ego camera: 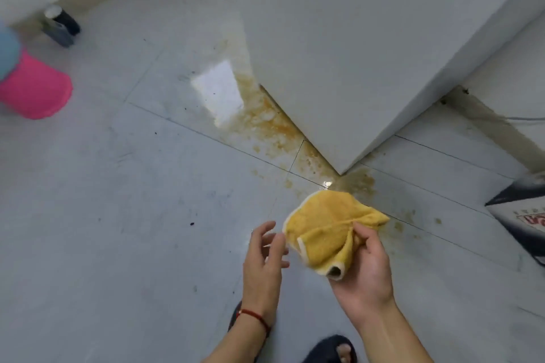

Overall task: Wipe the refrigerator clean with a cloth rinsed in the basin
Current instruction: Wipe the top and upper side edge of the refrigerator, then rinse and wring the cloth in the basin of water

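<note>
A bunched yellow cloth (327,230) with a white edge is held up over the floor by my right hand (364,271), thumb pressed on its folds. My left hand (264,256) hovers just left of the cloth, fingers spread, with nothing in it. The white refrigerator (354,47) stands ahead; its lower corner meets the floor just beyond the cloth. A pink basin (35,88) sits at the far left edge, partly cut off by the frame.
Orange-brown stains and a wet patch (274,124) spread over the grey floor tiles along the refrigerator's base. A dark bottle (60,26) lies by the wall at upper left. A printed box (522,215) sits at the right edge. My sandalled foot (333,349) shows at the bottom.
</note>
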Available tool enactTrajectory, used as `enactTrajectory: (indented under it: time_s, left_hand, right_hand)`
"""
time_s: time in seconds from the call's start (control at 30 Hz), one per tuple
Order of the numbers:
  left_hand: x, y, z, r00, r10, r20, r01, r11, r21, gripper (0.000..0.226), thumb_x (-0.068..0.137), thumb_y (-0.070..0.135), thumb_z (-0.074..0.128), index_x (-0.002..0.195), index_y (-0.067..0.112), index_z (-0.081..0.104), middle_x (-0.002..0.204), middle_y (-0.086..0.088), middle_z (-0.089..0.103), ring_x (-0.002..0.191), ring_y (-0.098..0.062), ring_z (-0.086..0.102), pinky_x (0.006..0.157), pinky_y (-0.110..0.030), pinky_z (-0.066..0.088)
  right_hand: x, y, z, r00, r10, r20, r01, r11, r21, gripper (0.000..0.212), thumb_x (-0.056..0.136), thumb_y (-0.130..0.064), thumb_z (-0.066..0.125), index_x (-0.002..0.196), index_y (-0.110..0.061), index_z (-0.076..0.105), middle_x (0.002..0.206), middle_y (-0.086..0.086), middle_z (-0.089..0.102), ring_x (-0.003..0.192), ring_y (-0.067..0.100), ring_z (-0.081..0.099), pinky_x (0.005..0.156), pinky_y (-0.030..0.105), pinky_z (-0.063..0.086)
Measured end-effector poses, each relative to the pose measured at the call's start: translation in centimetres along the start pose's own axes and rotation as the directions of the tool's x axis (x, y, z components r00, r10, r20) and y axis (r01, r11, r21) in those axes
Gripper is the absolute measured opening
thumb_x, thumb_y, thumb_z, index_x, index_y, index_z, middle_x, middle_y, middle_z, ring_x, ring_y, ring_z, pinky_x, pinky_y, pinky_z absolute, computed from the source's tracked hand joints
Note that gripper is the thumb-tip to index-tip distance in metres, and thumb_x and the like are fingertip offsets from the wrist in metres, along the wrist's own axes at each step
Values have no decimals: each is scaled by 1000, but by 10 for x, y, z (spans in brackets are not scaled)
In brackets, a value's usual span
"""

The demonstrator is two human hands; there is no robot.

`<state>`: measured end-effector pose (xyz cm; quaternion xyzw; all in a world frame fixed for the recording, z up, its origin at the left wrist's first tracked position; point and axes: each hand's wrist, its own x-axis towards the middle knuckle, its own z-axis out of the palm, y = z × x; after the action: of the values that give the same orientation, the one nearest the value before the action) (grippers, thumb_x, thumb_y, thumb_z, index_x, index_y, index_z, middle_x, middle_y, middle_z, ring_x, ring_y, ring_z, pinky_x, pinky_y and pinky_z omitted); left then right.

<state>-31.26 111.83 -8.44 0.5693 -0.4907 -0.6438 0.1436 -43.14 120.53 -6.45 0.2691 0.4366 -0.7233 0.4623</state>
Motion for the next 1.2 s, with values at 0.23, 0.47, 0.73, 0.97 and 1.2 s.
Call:
enactTrajectory:
  time_s: [0.23, 0.47, 0.73, 0.97, 1.2]
  left_hand:
    - [-141, 178, -130, 906, -364, 214, 421, 821, -385, 33, 97, 40, 64, 115, 14, 70, 111, -13, 75, 102, -31, 74, 83, -52, 62]
    - [-202, 319, -301, 990, -68, -122, 41, 977, -208, 38, 90, 17, 77, 127, 13, 66, 93, -15, 77, 78, -27, 77, 76, -44, 64]
    - [-153, 390, -512, 975, 63, -213, -80, 994, -76, 31, 91, -1, 61, 99, 28, 70, 94, -12, 67, 79, -23, 70, 70, -33, 63]
    - [-62, 445, -643, 997, -61, 52, 77, 909, -409, 15, 97, 23, 64, 103, 10, 69, 94, -10, 68, 82, -21, 64, 70, -34, 54]
    - [43, 499, -712, 997, -58, 56, 79, 841, -535, 30, 92, 5, 69, 120, 8, 59, 97, -12, 68, 81, -21, 66, 68, -32, 53]
  right_hand:
    - [-192, -2, 165, 949, 261, 176, -208, 940, -271, 46, 104, -35, 46, 136, -4, 61, 132, 23, 67, 123, 39, 64, 97, 47, 51]
    - [-309, 22, 363, 874, 338, 349, 14, 701, -713, 58, 80, 23, 35, 131, 4, 57, 114, 26, 69, 108, 48, 67, 80, 55, 60]
    - [-328, 83, 512, 806, 189, 561, 557, 79, -827, 71, 85, 17, 50, 119, -40, 76, 111, 3, 77, 83, 24, 71, 70, 51, 59]
    - [-316, 156, 647, 728, 313, 610, 673, -154, -724, 73, 82, 11, 48, 128, -43, 64, 114, 0, 62, 62, 14, 62, 56, 38, 58]
    - [-199, 212, 777, 775, 559, 295, 28, 436, -900, 64, 103, -66, 37, 134, -19, 67, 129, 17, 71, 123, 39, 66, 107, 60, 48]
